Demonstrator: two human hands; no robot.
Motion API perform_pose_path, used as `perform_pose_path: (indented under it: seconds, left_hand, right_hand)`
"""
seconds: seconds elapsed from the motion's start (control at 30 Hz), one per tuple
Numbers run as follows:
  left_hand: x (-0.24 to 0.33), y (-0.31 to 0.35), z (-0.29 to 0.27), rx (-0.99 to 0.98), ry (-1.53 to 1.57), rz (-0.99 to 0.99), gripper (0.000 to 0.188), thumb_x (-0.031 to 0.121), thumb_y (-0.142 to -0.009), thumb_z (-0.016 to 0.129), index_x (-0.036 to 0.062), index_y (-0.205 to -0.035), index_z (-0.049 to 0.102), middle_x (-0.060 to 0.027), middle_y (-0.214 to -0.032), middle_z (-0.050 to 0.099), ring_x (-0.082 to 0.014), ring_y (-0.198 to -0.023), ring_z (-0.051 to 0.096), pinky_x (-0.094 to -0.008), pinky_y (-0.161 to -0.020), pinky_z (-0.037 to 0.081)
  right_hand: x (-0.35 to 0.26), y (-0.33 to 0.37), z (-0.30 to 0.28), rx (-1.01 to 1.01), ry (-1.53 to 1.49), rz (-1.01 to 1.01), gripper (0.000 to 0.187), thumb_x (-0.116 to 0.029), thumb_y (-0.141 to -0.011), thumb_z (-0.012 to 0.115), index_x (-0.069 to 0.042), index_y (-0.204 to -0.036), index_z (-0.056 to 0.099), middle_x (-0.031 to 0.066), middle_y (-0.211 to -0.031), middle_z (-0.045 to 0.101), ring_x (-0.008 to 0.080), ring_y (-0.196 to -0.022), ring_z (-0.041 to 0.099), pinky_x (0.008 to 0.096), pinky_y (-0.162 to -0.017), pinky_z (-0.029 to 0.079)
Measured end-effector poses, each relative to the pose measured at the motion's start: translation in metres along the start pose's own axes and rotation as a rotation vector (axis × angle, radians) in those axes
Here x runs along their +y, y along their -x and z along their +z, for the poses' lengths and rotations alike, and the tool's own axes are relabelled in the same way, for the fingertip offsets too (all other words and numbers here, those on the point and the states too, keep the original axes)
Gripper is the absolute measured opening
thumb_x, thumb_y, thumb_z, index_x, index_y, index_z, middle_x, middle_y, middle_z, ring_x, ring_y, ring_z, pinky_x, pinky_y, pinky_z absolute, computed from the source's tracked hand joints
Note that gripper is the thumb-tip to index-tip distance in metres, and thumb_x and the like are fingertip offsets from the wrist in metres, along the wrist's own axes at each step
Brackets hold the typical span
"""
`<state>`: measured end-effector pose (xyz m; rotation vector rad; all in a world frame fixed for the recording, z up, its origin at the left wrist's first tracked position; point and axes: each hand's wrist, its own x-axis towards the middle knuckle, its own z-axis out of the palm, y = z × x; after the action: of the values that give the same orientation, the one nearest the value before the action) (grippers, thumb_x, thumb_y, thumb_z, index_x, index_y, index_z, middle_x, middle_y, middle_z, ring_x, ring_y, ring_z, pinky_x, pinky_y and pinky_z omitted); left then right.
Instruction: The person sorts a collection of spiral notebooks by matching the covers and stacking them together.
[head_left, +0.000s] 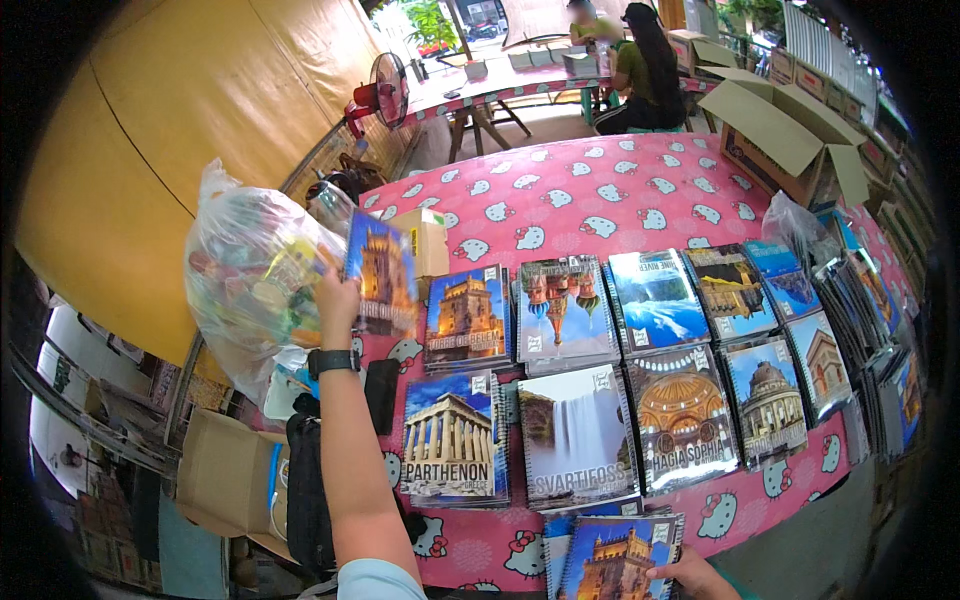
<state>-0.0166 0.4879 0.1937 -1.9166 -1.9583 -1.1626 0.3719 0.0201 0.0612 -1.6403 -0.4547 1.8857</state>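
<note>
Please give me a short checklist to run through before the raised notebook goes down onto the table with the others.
1. Left hand grips the raised spiral notebook with a tower on its cover: ok, fingers on its left edge.
2. Right hand steadies the stack of tower-cover notebooks at the near table edge: ok, resting on its lower right corner.
3. Matching pile of tower notebooks is reachable: ok, just right of the raised one.
4. Piles in both rows are squared: cannot tell, the lens bends the edges.
5. Clear plastic bag of colourful items stays out of the way: not ok, it sits right behind the raised notebook.
</note>
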Motion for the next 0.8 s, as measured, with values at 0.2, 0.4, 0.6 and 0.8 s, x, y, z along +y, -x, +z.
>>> perform_pose_path:
  seconds: [0.2,0.4,0.6,0.8]
  left_hand:
    - [0.074,-0.013,-0.018,0.084,-0.197,0.404,0.018,0.008,-0.069,0.052,0.0082,-0.085,0.062,-0.0141,-0.081,0.061,-0.03,-0.082,0.056,-0.0416,-0.082,0.038]
    - [0.121,0.06,0.09,-0.075,-0.247,0.801,0.032,0.017,-0.076,0.05,0.0136,-0.107,0.052,-0.0131,-0.122,0.042,-0.0332,-0.116,0.036,-0.0559,-0.095,0.023]
    - [0.072,0.13,0.157,-0.676,-0.175,0.278,0.062,0.055,-0.085,0.03,0.0216,-0.137,0.021,-0.0155,-0.143,0.011,-0.0425,-0.13,0.008,-0.0651,-0.096,0.009]
    - [0.099,0.119,0.151,-0.71,-0.225,0.075,0.061,0.054,-0.085,0.031,0.0224,-0.137,0.02,-0.0138,-0.144,0.01,-0.0421,-0.13,0.006,-0.0661,-0.096,0.006]
  right_hand:
    - [0.012,-0.007,-0.006,0.02,0.021,-0.026,0.066,-0.016,-0.057,0.074,0.002,-0.114,0.047,0.0083,-0.102,0.057,0.0189,-0.092,0.054,0.0315,-0.08,0.044]
    - [0.005,-0.003,-0.007,-0.003,-0.009,-0.004,0.065,-0.015,-0.059,0.073,0.002,-0.115,0.047,0.0083,-0.103,0.056,0.0189,-0.092,0.054,0.0318,-0.08,0.044]
    - [0.027,-0.016,-0.012,-0.038,-0.062,-0.036,0.064,-0.012,-0.06,0.073,0.001,-0.116,0.045,0.0084,-0.103,0.056,0.0185,-0.092,0.054,0.0319,-0.081,0.043]
    - [0.025,-0.019,-0.014,-0.072,-0.12,-0.024,0.066,-0.007,-0.059,0.077,0.001,-0.115,0.043,0.0091,-0.104,0.056,0.018,-0.093,0.054,0.0324,-0.083,0.042]
